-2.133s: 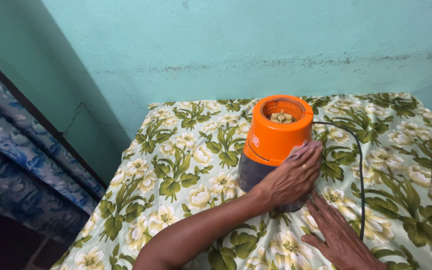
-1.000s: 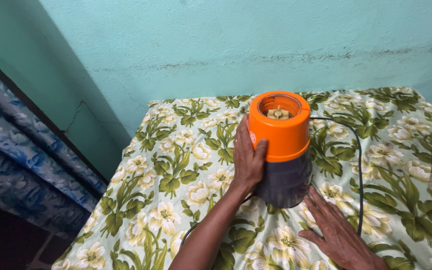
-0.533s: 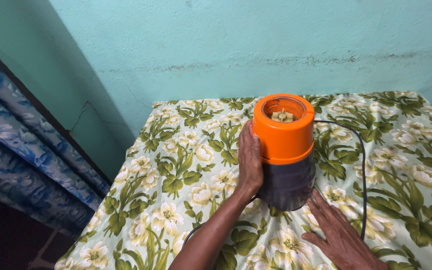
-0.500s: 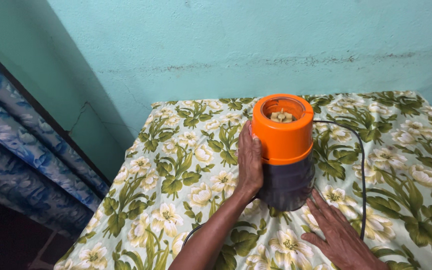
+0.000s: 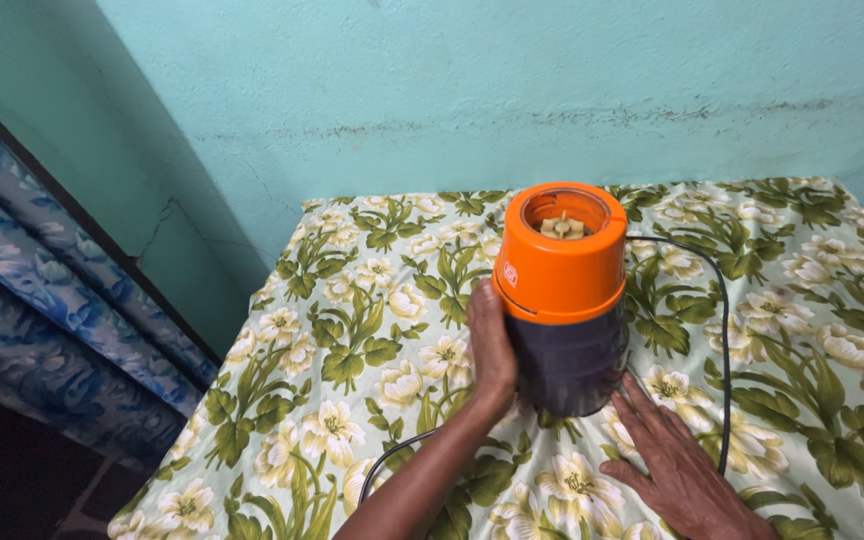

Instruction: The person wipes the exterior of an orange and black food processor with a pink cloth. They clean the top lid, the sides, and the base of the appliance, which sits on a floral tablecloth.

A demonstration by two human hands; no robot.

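mixer base: an upright appliance [image 5: 564, 300] with an orange upper half and a dark grey lower half stands on the table, toward the far middle, a little short of the wall. its open top shows a pale drive coupling [image 5: 562, 226] in the centre.
left hand: the left hand [image 5: 490, 348] lies against the left side of the mixer base, on the dark lower part just under the orange rim. palm and fingers are pressed along the body, thumb upward; the hand is curved to the side, not wrapped round it. how far the fingers reach behind cannot be told.
right hand: the right hand [image 5: 674, 470] rests flat on the cloth, fingers spread and stretched out, holding nothing. its fingertips lie just beside the foot of the mixer base, on the near right side; whether they touch it cannot be told.
cord: a black cord [image 5: 718, 330] leaves the right side of the base, arcs over the cloth and runs down past the right hand. another stretch of black cord [image 5: 384, 462] shows near the left forearm.
tablecloth: a pale green cloth [image 5: 352, 340] printed with cream flowers and olive leaves covers the table.
wall: a teal painted wall [image 5: 472, 90] stands behind the table, cracked in places.
curtain: a blue flowered curtain [image 5: 32, 300] hangs at the left.
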